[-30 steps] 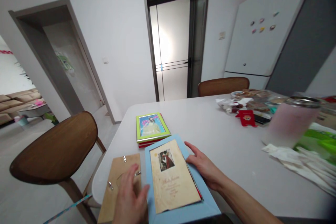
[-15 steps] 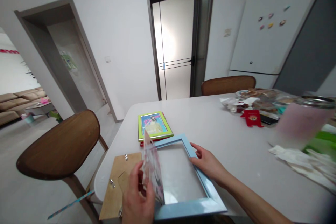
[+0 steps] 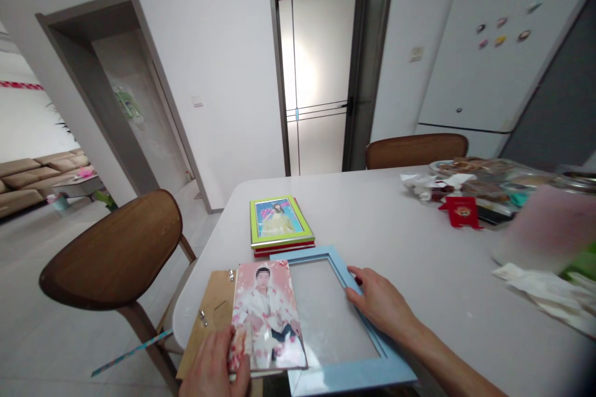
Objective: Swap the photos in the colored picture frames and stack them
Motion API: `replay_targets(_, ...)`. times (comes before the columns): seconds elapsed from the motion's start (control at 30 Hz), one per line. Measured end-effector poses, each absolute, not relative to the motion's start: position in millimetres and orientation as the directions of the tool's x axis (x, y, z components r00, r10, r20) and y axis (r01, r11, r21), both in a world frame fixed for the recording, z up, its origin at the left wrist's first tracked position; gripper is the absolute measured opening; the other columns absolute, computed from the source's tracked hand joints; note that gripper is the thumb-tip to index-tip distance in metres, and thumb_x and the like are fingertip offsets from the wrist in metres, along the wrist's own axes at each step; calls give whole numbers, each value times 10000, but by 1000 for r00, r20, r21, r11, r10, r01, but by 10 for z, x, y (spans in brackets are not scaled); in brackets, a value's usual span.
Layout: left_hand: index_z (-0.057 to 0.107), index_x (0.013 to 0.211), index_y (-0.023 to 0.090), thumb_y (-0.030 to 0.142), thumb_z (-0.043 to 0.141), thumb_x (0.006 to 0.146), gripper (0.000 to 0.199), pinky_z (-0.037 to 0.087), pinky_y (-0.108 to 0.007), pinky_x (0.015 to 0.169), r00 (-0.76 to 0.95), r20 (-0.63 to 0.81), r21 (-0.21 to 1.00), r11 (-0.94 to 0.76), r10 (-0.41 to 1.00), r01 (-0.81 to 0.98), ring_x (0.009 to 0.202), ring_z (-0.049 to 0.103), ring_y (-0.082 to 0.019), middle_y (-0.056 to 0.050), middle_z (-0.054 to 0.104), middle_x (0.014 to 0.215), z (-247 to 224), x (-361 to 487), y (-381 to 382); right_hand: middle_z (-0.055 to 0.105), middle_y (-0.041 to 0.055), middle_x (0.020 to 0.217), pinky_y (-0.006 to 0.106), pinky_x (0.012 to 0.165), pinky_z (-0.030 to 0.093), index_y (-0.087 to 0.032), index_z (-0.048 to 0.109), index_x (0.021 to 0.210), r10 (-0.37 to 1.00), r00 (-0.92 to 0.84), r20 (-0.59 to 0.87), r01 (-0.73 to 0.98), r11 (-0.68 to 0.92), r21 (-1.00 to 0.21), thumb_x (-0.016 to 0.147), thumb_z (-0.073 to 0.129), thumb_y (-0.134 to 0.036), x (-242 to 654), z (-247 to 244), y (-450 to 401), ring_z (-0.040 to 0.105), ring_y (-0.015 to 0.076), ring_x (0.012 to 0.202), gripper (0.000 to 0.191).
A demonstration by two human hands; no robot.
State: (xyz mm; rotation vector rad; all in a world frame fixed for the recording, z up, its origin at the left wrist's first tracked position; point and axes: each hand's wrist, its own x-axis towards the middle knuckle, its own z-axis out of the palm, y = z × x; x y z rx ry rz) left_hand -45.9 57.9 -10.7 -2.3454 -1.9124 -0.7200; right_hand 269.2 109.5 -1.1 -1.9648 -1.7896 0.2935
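A printed photo (image 3: pixel 267 322) of a person in a white robe on a pink blossom background lies face up, overlapping the left side of a light blue picture frame (image 3: pixel 342 375). My left hand (image 3: pixel 214 363) holds the photo at its lower left edge, fingers closed there. Under the photo and that hand is a brown backing board (image 3: pixel 198 338) with small metal clips. My right hand (image 3: pixel 379 301) grips the right side of the blue frame, thumb and fingers around its edge. Inside the frame I see a clear pane (image 3: pixel 321 310).
Behind the blue frame, a green-framed picture (image 3: pixel 282 223) rests on something red. At the right are a pink container (image 3: pixel 535 229), white tissues (image 3: pixel 544 291), a red packet (image 3: pixel 463 212) and bagged items. Wooden chairs (image 3: pixel 112 248) stand at the left and behind the table.
The photo was tilted on edge in my left hand; now it lies nearly flat, face up, across the frame's left side and the board. My right hand stays on the frame.
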Motion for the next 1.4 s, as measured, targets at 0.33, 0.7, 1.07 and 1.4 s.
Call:
replay_targets(0.33, 414, 1211, 199, 100, 499, 557, 667, 298, -474, 954, 468, 258, 273, -528, 845, 804, 1197, 305, -307, -94, 360, 1309, -193, -75, 614, 600, 53, 832, 268, 608, 441, -111, 475, 1111, 995, -15, 98, 532, 91, -842, 690, 442, -234, 2085, 144, 1030, 548, 123, 612, 440)
replay_targets(0.7, 475, 1151, 166, 207, 387, 772, 392, 370, -369, 929, -11, 414, 770, -344, 910, 537, 1089, 468, -227, -67, 535, 1170, 182, 10, 662, 590, 79, 915, 263, 593, 461, -134, 378, 1171, 995, 11, -102, -281, -95, -955, 712, 505, -345, 1704, 395, 956, 583, 127, 665, 520)
replay_targets(1.07, 381, 1192, 122, 429, 530, 706, 594, 399, -322, 897, -32, -2, 963, -6, 999, -268, 1080, 475, -237, -139, 524, 1166, 92, 481, 608, 653, 45, 887, 273, 554, 486, -196, 394, 1156, 987, 98, -126, -429, -72, -900, 713, 462, -225, 2077, 329, 1014, 621, 167, 679, 449)
replay_targets(1.4, 407, 1189, 130, 194, 546, 692, 520, 352, -398, 949, 377, 424, 679, -564, 824, 470, 1169, 369, -248, -143, 421, 1262, -304, 359, 602, 671, 25, 702, 231, 475, 438, -128, 390, 1186, 975, 215, -55, 281, -116, -953, 682, 414, -185, 2449, 54, 1286, 595, 144, 521, 507)
